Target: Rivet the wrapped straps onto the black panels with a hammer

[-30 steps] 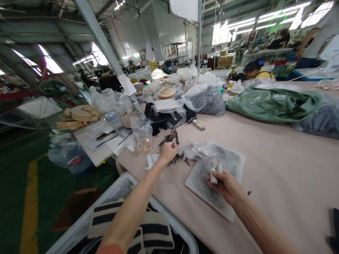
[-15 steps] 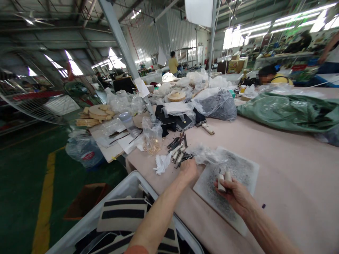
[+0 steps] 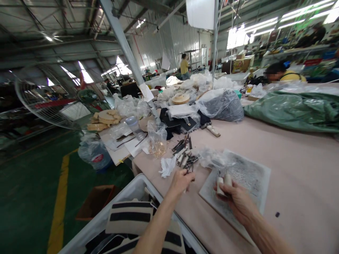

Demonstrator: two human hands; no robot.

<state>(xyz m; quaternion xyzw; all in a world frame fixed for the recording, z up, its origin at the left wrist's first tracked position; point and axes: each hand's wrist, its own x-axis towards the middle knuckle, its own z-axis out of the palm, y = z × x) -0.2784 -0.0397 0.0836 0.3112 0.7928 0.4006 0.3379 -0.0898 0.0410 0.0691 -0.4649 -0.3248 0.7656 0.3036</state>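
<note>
My right hand (image 3: 235,197) is closed around two short white cylinders (image 3: 227,179) that stand side by side, each with a thin metal piece on top. They are held above a pale board (image 3: 261,183) whose surface is speckled dark grey. To the left, my left hand (image 3: 182,181) is closed with fingertips together on something small; a dark bit shows at the fingers, but its kind is hidden. Just beyond it lies a heap of small metal and white-wrapped tools (image 3: 187,159). A crumpled white cloth (image 3: 167,166) rests left of the heap.
A white bin (image 3: 143,180) with striped pieces (image 3: 129,225) stands below the table edge. Clear plastic film (image 3: 212,157) overlaps the board's far corner. Bagged goods (image 3: 219,106), a green bag (image 3: 291,111) and a metal post (image 3: 127,49) stand farther back.
My left hand has drawn back from the tool heap towards me, with its fingers closed. My right hand still holds the two cylinders over the board. The view has turned slightly left.
</note>
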